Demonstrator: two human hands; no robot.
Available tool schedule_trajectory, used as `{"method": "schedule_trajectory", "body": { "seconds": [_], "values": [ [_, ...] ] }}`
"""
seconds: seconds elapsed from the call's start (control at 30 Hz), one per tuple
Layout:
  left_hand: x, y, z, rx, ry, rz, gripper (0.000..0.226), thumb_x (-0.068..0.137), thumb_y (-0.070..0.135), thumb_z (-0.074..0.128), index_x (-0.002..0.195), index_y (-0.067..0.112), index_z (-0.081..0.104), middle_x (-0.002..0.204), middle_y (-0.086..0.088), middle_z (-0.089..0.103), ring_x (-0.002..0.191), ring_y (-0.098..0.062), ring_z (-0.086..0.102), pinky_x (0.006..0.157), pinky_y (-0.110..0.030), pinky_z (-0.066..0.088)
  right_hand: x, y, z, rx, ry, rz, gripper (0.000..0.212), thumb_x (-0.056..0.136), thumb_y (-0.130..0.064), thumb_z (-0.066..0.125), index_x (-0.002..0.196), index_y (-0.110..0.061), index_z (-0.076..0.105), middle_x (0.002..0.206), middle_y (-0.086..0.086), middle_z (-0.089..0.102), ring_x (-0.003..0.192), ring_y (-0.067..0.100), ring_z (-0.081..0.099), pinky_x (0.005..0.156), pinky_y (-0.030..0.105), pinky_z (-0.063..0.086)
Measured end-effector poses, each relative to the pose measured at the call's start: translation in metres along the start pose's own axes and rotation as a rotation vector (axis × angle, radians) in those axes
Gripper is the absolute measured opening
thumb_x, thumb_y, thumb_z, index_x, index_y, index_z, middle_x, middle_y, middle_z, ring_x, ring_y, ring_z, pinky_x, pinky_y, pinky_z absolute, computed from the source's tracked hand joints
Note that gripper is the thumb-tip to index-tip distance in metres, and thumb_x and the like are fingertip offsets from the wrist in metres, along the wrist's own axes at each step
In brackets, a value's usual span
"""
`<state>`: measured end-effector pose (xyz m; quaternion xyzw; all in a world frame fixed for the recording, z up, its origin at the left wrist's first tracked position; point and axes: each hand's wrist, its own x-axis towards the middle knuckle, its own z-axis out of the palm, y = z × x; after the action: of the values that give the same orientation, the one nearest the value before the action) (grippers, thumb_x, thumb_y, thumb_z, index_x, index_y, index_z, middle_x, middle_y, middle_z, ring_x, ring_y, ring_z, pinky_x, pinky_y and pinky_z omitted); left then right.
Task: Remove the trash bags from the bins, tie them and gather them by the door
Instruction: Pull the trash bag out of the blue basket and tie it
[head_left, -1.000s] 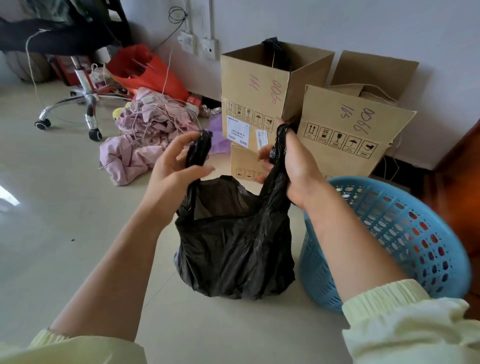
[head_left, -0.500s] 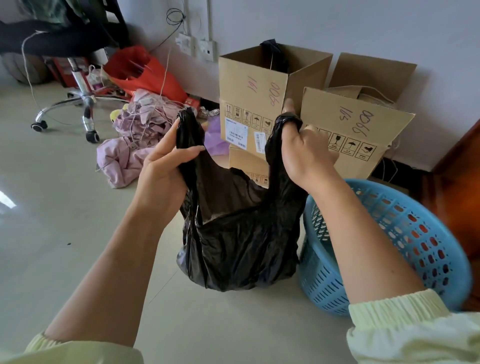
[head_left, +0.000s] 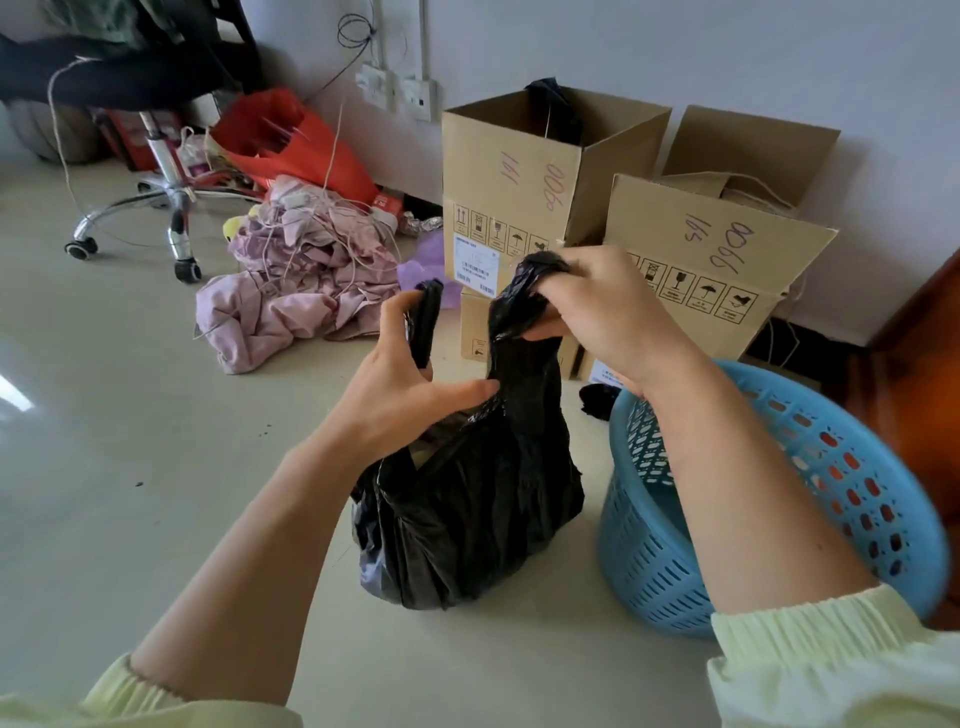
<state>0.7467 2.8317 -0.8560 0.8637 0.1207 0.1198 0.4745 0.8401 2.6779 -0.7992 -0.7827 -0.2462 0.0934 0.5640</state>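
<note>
A black trash bag (head_left: 467, 514) stands on the pale floor just left of a blue perforated bin (head_left: 810, 499). My left hand (head_left: 400, 384) pinches the bag's left handle strip, which sticks up above my thumb. My right hand (head_left: 608, 312) is closed around the bunched right handle, held a little higher. The two handles are close together over the bag's mouth, which is narrow with a bit of yellowish content showing inside. The bin tilts toward me and its inside looks bare.
Two open cardboard boxes (head_left: 519, 176) (head_left: 717, 254) stand against the wall behind the bag. A pile of pink cloth with cords (head_left: 291, 291), a red bag (head_left: 296, 140) and an office chair base (head_left: 166, 208) lie to the left. Brown wood (head_left: 914, 364) at right.
Both hands have drawn the two handles closer together above the bag, narrowing its mouth. The bag has settled back onto the floor beside the bin.
</note>
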Motion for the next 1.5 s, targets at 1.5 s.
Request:
{"method": "schedule_trajectory", "body": {
  "seconds": [1.5],
  "values": [
    [0.012,-0.024,0.017,-0.664,-0.051,-0.460,0.041,0.099,0.024,0.044,0.076,-0.004,0.064,0.057,-0.018,0.065,0.047,-0.027,0.062,0.052,-0.027,0.056,0.011,0.059,0.019,0.250,0.051,-0.015,0.024,0.086,-0.016,0.068,0.081,0.008,0.068,0.090,0.007,0.070,0.074,0.011,0.062,0.060,0.023,0.049]
  ]
}}
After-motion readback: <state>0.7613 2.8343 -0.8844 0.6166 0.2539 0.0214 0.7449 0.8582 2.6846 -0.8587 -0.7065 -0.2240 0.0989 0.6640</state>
